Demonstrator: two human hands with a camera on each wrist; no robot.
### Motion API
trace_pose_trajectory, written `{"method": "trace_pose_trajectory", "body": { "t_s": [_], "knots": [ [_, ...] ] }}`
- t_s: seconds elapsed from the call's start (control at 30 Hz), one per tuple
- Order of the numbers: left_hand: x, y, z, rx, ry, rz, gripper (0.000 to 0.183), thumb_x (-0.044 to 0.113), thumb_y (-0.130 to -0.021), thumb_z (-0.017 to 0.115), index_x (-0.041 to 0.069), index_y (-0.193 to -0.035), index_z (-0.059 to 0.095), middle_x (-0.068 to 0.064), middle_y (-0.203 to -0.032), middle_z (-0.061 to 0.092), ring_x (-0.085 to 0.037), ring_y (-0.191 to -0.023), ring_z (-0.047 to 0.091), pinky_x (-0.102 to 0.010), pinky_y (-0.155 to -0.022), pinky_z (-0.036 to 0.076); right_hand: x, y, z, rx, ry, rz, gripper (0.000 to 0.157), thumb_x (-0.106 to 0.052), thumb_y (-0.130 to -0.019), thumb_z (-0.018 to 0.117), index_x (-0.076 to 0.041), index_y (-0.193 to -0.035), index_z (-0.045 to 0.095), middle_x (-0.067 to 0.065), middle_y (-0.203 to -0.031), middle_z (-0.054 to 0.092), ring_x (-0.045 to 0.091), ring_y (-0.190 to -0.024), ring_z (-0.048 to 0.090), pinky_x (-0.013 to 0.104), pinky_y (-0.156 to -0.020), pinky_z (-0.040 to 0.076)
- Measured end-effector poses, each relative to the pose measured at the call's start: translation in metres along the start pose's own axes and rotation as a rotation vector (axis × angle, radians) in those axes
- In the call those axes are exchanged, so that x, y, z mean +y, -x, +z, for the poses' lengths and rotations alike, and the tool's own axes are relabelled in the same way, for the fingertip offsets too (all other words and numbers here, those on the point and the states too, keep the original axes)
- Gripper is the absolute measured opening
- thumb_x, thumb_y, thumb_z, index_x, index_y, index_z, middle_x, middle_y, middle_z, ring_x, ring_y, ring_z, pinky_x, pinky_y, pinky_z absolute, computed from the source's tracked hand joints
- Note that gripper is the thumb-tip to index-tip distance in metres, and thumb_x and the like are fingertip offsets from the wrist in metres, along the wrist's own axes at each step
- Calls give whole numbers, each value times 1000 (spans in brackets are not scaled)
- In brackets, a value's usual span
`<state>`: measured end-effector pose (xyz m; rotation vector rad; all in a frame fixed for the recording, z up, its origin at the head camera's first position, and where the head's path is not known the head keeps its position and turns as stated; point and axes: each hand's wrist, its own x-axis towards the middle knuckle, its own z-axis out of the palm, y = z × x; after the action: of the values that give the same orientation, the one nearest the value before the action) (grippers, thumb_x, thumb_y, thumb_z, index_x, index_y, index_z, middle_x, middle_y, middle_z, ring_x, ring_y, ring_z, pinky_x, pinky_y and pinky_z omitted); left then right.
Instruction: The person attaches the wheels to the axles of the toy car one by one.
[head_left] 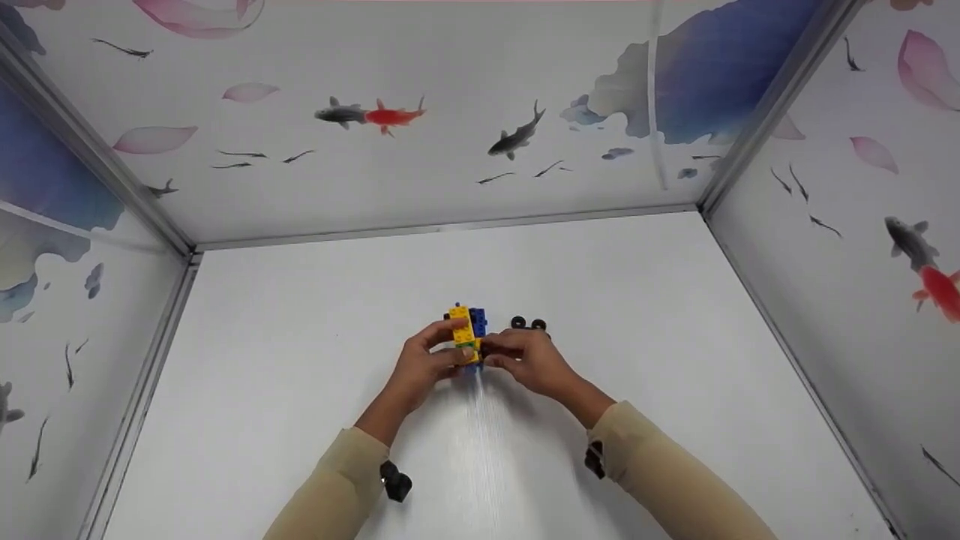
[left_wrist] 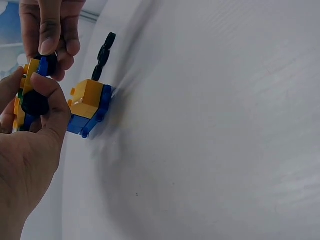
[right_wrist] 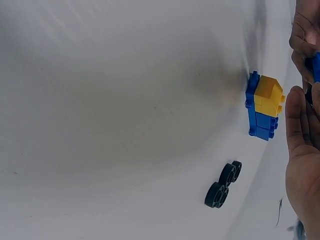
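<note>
My left hand [head_left: 427, 361] grips a toy-block vehicle [head_left: 461, 331] of yellow, green and blue blocks. In the left wrist view a black wheel [left_wrist: 35, 103] shows on its side between the left thumb and fingers. My right hand [head_left: 534, 361] pinches another black wheel [left_wrist: 51, 65] against the blue part at the vehicle's end. The right fingers partly cover that wheel. Behind the hands a second block vehicle [right_wrist: 267, 100], yellow over a blue base, stands on the white table. In the right wrist view the held vehicle is mostly hidden by the fingers.
Several loose black wheels [right_wrist: 223, 182] lie grouped on the table [head_left: 300, 300], just beyond the right hand. White panels [head_left: 450, 180] printed with fish and petals wall the table at the back and both sides.
</note>
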<state>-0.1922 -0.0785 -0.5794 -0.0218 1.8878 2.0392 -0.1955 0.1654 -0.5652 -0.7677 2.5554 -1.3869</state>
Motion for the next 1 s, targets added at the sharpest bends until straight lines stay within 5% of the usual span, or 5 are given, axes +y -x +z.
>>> {"method": "trace_pose_trajectory", "body": {
  "t_s": [0.5, 1.0],
  "knots": [
    [-1, 0, 2, -11, 24, 7, 52, 17, -100, 85, 21, -148, 67, -18, -153, 58, -22, -112, 74, -30, -90, 65, -2, -1, 7, 21, -19, 44, 38, -7, -104, 75, 0, -141, 73, 12, -114, 80, 15, -96, 74, 20, -82, 61],
    [-3, -3, 4, -5, 53, 27, 50, 11, -100, 82, 17, -148, 67, -19, -148, 60, -20, -105, 75, -29, -86, 66, -8, -3, 10, 41, 69, 16, 34, -5, -104, 75, 1, -138, 75, 11, -109, 79, 11, -86, 64, 22, -73, 54]
  ]
}}
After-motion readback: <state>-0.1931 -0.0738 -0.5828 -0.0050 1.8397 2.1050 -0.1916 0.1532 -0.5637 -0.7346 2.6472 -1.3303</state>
